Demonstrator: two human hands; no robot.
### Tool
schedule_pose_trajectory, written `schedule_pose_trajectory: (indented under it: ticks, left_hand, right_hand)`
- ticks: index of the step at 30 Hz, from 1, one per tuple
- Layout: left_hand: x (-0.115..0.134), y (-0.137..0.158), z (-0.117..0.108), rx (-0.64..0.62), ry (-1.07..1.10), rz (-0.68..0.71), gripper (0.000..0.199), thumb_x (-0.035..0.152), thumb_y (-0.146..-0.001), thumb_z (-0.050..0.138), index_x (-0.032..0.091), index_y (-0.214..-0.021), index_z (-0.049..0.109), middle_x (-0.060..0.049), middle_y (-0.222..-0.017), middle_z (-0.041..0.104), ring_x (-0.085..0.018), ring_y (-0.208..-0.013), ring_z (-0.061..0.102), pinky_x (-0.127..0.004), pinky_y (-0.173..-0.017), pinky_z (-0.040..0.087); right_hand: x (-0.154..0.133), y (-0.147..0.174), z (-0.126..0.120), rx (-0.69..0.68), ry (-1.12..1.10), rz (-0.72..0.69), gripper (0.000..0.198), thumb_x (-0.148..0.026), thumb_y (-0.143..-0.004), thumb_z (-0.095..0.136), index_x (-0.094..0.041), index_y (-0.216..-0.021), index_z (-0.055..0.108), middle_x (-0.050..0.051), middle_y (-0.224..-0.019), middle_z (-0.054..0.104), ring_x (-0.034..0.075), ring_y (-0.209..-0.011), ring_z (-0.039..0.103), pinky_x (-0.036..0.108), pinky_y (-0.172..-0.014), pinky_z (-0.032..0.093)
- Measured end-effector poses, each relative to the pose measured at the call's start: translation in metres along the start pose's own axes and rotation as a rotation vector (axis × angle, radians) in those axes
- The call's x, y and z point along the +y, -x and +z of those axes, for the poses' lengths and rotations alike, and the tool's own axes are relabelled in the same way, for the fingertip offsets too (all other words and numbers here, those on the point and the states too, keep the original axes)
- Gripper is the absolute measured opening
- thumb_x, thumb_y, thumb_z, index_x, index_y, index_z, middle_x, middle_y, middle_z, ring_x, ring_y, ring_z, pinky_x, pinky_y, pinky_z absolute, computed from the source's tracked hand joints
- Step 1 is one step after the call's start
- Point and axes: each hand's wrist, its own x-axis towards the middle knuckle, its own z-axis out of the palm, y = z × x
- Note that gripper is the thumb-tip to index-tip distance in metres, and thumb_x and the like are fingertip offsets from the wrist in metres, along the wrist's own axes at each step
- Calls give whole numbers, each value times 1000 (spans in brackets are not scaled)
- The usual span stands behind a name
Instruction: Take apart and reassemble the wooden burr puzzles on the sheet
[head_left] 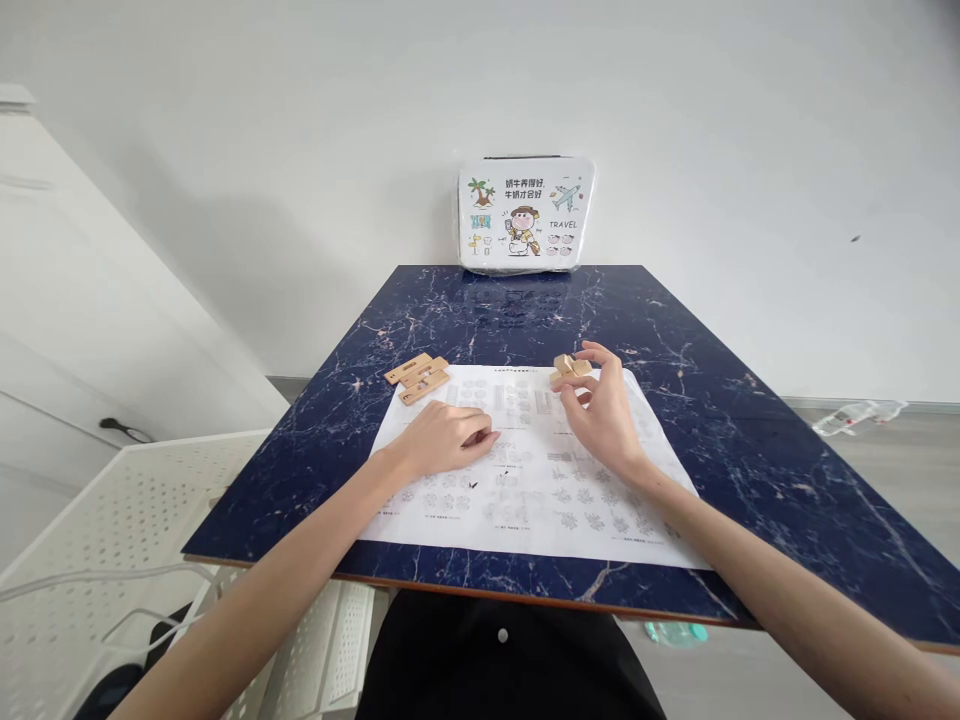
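My right hand point(611, 405) is at the far edge of a printed paper sheet point(450, 525), its thumb and forefinger on either side of a small cluster of light wooden puzzle pieces point(571, 369). The pieces look stacked or fitted together; part of them is hidden by the fingers. My left hand point(442, 438) rests on the sheet with its fingers curled in, and nothing shows in it. Just beyond that hand, several notched wooden bars point(424, 384) lie side by side at the sheet's far left corner.
A dark blue marbled table point(480, 335) carries the sheet. At its back edge, a white case with cartoon prints point(525, 215) stands against the wall. A white perforated surface point(142, 490) with cables is at the left. A plastic wrapper point(859, 416) lies on the floor at right.
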Motion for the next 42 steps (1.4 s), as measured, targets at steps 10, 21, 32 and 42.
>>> schedule_pose_trajectory:
  ticks: [10, 21, 32, 42]
  left_hand:
    - [-1, 1, 0, -2, -16, 2, 35, 29, -105, 51, 18, -72, 57, 1, -64, 62, -10, -52, 48, -29, -52, 31]
    - [-1, 1, 0, 0, -13, 13, 35, 29, -104, 51, 18, -72, 56, 1, -63, 61, -10, -52, 49, -28, -51, 30]
    - [0, 0, 0, -3, -15, 5, 36, 29, -104, 51, 18, -71, 57, 2, -63, 60, -10, -52, 48, -29, -52, 30]
    - [6, -3, -4, 40, 179, -288, 47, 58, -93, 69, 22, -121, 58, -7, -109, 68, -22, -90, 67, -35, -76, 50]
  right_hand:
    - [11, -8, -9, 0, -138, 329, 51, -49, -94, 62, -21, -133, 45, 15, -125, 65, 21, -71, 73, 31, -49, 49]
    - [18, -7, -6, 21, -70, 285, 55, -53, -95, 62, -22, -140, 49, 18, -140, 58, 21, -78, 73, 38, -63, 59]
    - [13, -10, -7, 2, -16, 230, 40, -54, -103, 50, -21, -118, 66, 17, -131, 61, 24, -88, 71, 39, -71, 58]
    - [-13, -2, -1, -149, -278, 55, 29, -49, -103, 57, -22, -113, 61, 9, -107, 66, 14, -65, 60, 34, -59, 52]
